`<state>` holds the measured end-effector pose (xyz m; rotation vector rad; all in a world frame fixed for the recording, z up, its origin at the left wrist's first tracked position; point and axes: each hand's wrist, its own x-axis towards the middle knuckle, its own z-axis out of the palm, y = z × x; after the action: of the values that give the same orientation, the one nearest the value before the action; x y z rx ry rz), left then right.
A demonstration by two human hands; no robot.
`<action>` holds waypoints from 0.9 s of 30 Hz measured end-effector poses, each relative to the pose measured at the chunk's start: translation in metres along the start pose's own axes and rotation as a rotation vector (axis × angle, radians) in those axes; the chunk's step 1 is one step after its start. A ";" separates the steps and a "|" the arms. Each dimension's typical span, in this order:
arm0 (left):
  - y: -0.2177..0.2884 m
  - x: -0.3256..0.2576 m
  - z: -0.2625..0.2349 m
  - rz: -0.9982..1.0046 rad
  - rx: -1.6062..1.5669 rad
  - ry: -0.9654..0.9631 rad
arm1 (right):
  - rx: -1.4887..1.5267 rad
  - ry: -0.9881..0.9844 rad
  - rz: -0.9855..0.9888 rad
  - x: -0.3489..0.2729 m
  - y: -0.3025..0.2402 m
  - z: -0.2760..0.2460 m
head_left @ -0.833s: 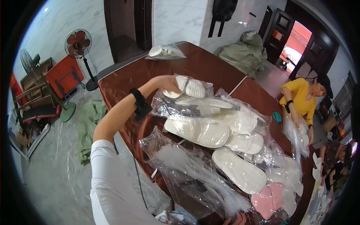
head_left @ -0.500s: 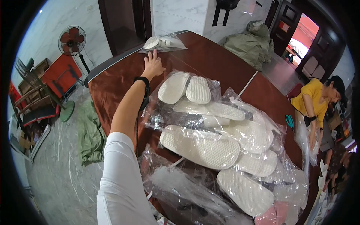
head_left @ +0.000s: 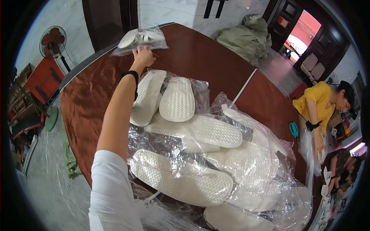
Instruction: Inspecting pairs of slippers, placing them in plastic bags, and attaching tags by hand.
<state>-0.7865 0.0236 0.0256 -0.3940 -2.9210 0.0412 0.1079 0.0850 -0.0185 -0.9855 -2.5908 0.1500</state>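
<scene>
My left hand (head_left: pixel 143 57) reaches across the brown cloth-covered table (head_left: pixel 185 50) to its far side. Its fingers are slightly bent and apart, with the fingertips over the near edge of a clear plastic bag (head_left: pixel 160 43) that holds white slippers (head_left: pixel 129 38). No firm grip on the bag shows. Beneath and right of my forearm lies a heap of more white slippers in clear bags, their patterned soles up, among them one large sole (head_left: pixel 181 177) and a smaller upright one (head_left: pixel 177 99). My right hand is out of view.
A person in a yellow top (head_left: pixel 318 102) handles clear plastic at the table's right side, near turquoise-handled scissors (head_left: pixel 294 129). Another person's arms (head_left: pixel 339 177) show at the lower right. Green sacks (head_left: pixel 246 40) stand beyond the table; a fan (head_left: pixel 52 41) stands at the far left.
My left hand has moved forward until its fingers overlap the far bag's near edge. The view has shifted, so the slipper heap looks larger and further left.
</scene>
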 end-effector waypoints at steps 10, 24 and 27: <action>-0.052 -0.020 -0.106 0.255 -1.204 -0.096 | -0.029 -0.034 0.095 -0.031 0.013 0.002; 0.042 -0.272 -0.346 0.720 -1.636 -0.004 | 0.303 0.190 0.066 -0.004 -0.003 -0.012; 0.068 -0.351 -0.392 0.876 -1.305 0.181 | 0.493 0.259 0.074 -0.015 0.004 -0.019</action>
<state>-0.3605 -0.0029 0.3403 -1.6285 -1.9355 -1.6347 0.1282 0.0773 -0.0058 -0.8480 -2.1322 0.6048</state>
